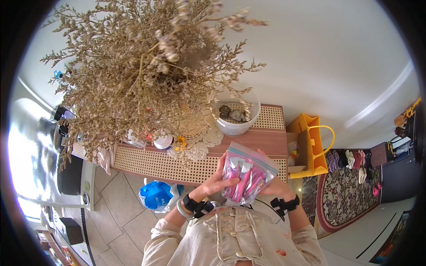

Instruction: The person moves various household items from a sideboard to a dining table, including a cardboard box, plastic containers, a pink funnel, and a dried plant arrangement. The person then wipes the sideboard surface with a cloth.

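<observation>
Between my two hands, close to my chest, is a clear zip-top plastic bag (pixel 248 174) with several pink, white-ended items inside. My left hand (pixel 216 179) grips its left side, with the thumb across the front. On the right side my right hand (pixel 274 186) holds the bag from behind, its fingers partly hidden. The bag's blue-green zip strip runs along the upper edge, which looks closed. Just beyond the bag stands a long wood-and-cane-webbing cabinet (pixel 246 141). On it sits a clear plastic tub (pixel 234 128) with turtle-like dark and grey lumps inside.
A large bunch of dried flowers (pixel 143 73) spreads over the cabinet's left part, above lace doilies (pixel 196 151). A yellow bag (pixel 319 163) and an open cardboard box (pixel 301 149) stand at its right end. Below are a blue-lined bag (pixel 158 196) and, right, shoes (pixel 349 159) on a patterned rug (pixel 346 196).
</observation>
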`<control>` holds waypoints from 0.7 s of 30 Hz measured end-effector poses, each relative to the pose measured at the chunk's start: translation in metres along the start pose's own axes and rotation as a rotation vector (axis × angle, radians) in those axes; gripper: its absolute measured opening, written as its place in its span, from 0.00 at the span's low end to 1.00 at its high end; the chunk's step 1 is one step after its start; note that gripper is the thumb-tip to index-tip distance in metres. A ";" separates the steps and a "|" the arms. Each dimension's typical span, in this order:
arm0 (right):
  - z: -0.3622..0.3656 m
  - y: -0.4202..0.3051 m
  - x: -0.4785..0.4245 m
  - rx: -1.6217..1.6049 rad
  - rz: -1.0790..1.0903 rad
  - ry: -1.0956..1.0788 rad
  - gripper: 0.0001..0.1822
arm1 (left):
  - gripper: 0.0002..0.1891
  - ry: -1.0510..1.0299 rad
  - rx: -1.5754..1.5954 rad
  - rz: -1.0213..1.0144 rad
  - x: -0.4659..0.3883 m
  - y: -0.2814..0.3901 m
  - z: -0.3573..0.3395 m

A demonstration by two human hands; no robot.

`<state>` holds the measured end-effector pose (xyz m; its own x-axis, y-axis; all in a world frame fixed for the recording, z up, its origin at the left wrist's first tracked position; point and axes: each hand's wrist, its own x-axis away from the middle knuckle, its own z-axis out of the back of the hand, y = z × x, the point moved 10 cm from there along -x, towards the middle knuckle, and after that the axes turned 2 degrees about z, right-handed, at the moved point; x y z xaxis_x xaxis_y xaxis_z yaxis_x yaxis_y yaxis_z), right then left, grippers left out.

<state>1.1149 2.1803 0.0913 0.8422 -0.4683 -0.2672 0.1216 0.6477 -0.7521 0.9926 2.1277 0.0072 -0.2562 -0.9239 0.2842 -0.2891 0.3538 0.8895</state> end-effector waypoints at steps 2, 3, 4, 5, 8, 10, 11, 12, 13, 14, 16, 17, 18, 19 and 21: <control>0.015 0.020 0.004 -0.598 -0.181 0.018 0.47 | 0.50 0.049 -0.016 -0.070 -0.003 -0.003 0.008; 0.022 0.032 0.008 -0.889 -0.278 0.036 0.45 | 0.50 0.050 -0.021 -0.110 -0.006 0.004 0.006; 0.038 0.065 0.011 -0.737 -0.365 0.131 0.42 | 0.49 0.047 -0.029 -0.146 -0.008 0.012 0.002; 0.051 0.096 0.006 -0.590 -0.448 0.217 0.40 | 0.48 0.054 -0.038 -0.179 -0.007 0.017 0.001; 0.080 0.128 -0.041 -0.525 -0.649 0.344 0.35 | 0.43 0.118 -0.126 -0.148 -0.010 0.016 0.007; 0.072 0.152 -0.071 -0.548 -0.791 0.329 0.35 | 0.45 0.107 -0.086 -0.124 -0.011 0.019 0.004; 0.064 0.161 -0.087 -0.533 -0.847 0.303 0.34 | 0.47 0.106 -0.067 -0.114 -0.010 0.018 0.004; 0.055 0.169 -0.096 -0.514 -0.903 0.275 0.34 | 0.46 0.118 -0.118 -0.193 -0.009 0.015 0.009; 0.051 0.177 -0.100 -0.532 -0.885 0.282 0.31 | 0.46 0.109 -0.099 -0.172 -0.008 0.013 0.007; 0.047 0.185 -0.103 -0.550 -0.868 0.293 0.29 | 0.46 0.097 -0.081 -0.151 -0.008 0.013 0.005; 0.044 0.187 -0.106 -0.562 -0.857 0.334 0.18 | 0.46 0.103 -0.049 -0.146 -0.005 0.008 0.005; 0.046 0.187 -0.105 -0.576 -0.837 0.343 0.16 | 0.46 0.116 -0.004 -0.143 -0.005 0.008 0.006; 0.049 0.187 -0.100 -0.592 -0.821 0.356 0.14 | 0.46 0.126 0.041 -0.135 -0.003 0.009 0.005; 0.052 0.187 -0.094 -0.608 -0.805 0.371 0.13 | 0.46 0.134 0.085 -0.127 -0.001 0.008 0.005; 0.065 0.189 -0.074 -0.541 -0.804 0.419 0.11 | 0.45 0.110 0.105 -0.113 -0.002 0.004 0.002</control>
<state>1.1097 2.3765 0.0075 0.3569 -0.8777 0.3199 0.2257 -0.2513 -0.9412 0.9898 2.1311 0.0100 -0.1158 -0.9669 0.2275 -0.4068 0.2552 0.8772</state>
